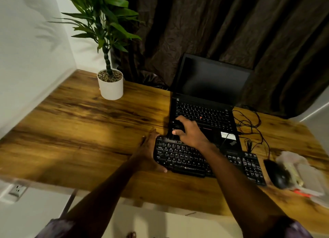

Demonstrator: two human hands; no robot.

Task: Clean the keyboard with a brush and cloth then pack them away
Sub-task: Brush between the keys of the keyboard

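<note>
A black keyboard [181,157] lies on the wooden desk [80,130], in front of an open laptop. My left hand [150,153] grips the keyboard's left end, with the thumb on the front edge and the fingers at the far corner. My right hand [191,133] hovers over the keyboard's top left corner. It holds a dark brush [178,126], whose blurred bristles point down at the top row of keys. A pale crumpled thing [292,159], perhaps the cloth, lies at the desk's right end; it is too blurred to tell.
The black laptop [211,81], screen dark, stands just behind the keyboard. A black mouse [277,174] and a pale plastic pouch [309,182] lie to the right, with tangled cables [249,123] behind them. A potted plant [110,85] stands at the back left.
</note>
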